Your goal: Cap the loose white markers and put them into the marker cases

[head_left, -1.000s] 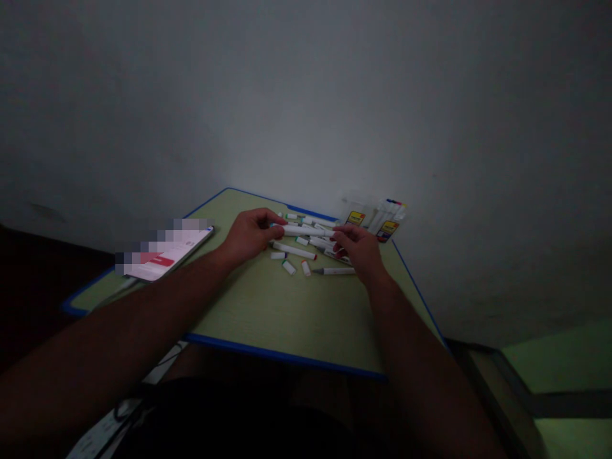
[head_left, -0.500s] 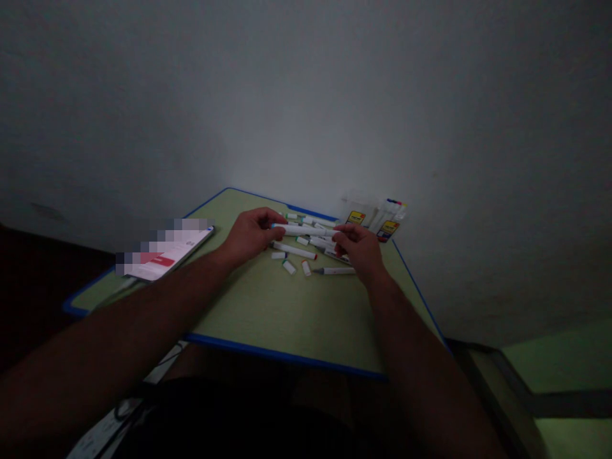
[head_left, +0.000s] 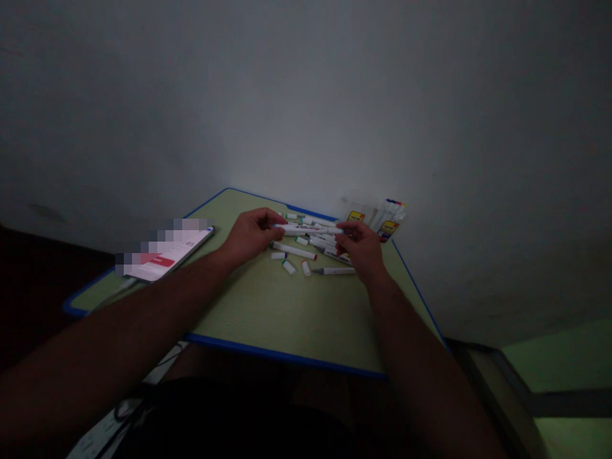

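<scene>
My left hand (head_left: pixel 249 234) pinches the left end of a white marker (head_left: pixel 306 229) held level just above a small green table (head_left: pixel 268 306). My right hand (head_left: pixel 361 248) has its fingers curled at the marker's right end. Beneath and around both hands lie several white markers, one long one (head_left: pixel 294 250) and another with a bare tip (head_left: pixel 335 271). Loose caps (head_left: pixel 289 266) are scattered near them.
A lit phone (head_left: pixel 165 255) lies on the table's left side. Two marker packs (head_left: pixel 389 220) lean on the wall at the back right corner. The table has a blue rim (head_left: pixel 282 356). A cable hangs at the lower left.
My right hand has shifted slightly up and towards the marker's right end. My left hand keeps its pinch in the same place.
</scene>
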Tool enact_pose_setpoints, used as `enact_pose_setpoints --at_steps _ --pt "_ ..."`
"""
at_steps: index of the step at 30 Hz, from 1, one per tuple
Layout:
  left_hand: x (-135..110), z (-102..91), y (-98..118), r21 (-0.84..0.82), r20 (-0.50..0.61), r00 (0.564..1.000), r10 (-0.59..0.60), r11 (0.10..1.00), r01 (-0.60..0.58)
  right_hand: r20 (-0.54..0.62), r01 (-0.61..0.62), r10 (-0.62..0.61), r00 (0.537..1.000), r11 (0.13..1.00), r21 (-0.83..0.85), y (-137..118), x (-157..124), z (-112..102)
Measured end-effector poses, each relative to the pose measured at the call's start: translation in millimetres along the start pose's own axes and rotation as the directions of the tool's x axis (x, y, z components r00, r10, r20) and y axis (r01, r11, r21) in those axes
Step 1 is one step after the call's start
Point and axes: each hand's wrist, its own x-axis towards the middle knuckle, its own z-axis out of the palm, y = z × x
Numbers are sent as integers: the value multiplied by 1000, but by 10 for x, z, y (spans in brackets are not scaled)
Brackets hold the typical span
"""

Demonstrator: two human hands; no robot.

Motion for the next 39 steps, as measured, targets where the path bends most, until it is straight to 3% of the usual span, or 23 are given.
enact_pose_setpoints --at_steps 14,28,39 --pt "-4 3 28 94 -9 999 42 995 -41 -13 -65 66 998 996 61 -39 -6 -6" --pt "-2 5 -1 188 -10 993 115 976 -111 -69 -15 21 997 997 79 -56 16 -19" --pt "2 13 13 183 -5 996 90 979 -87 -85 -8 19 996 991 131 -49 28 -36"
